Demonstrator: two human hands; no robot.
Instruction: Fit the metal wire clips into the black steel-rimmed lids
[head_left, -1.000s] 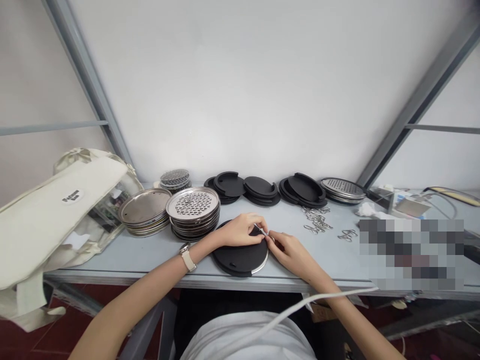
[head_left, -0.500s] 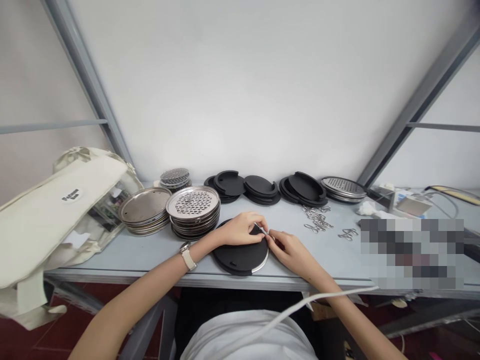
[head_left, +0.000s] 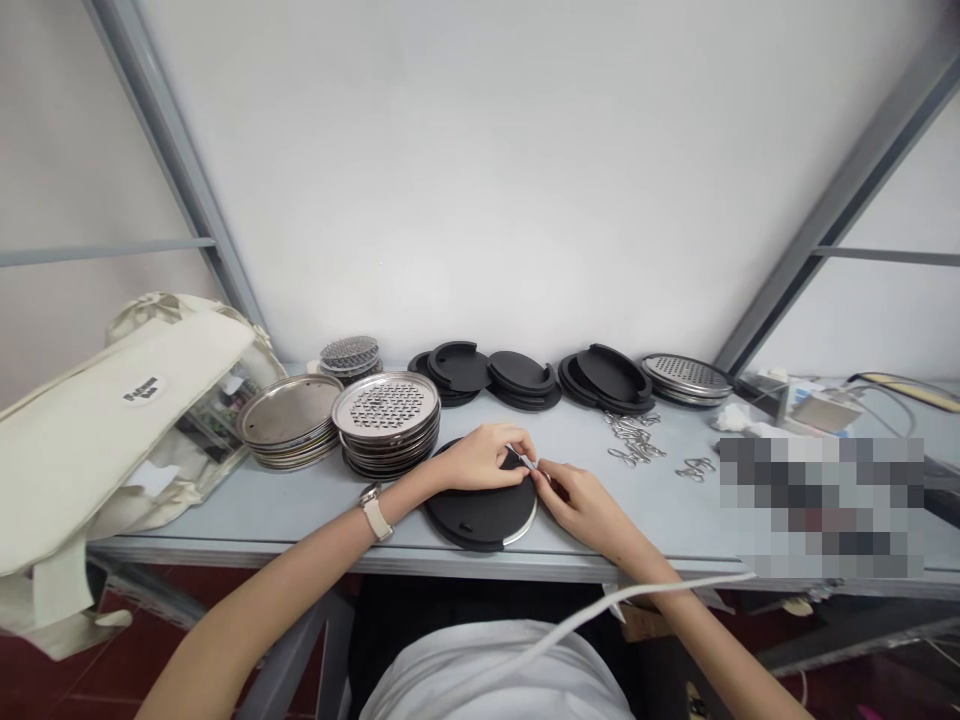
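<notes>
A round black disc (head_left: pixel 480 515) with a silver rim showing on its right side lies near the table's front edge. My left hand (head_left: pixel 489 458) rests over its upper part, thumb and fingertips closed at the disc's right edge. From the right, my right hand (head_left: pixel 574 497) meets it there, its fingers pinched round a small metal piece (head_left: pixel 545 478), perhaps a clip. The fingers hide most of that piece, and what my left fingertips grip is too small to name.
Behind stand stacks of silver plates (head_left: pixel 291 412), grater discs (head_left: pixel 386 408), black discs (head_left: pixel 521 372) and more graters (head_left: pixel 688 375). Metal clips (head_left: pixel 634 438) lie to the right. A cream bag (head_left: pixel 135 410) is at left; a white cable (head_left: pixel 600 608) crosses in front.
</notes>
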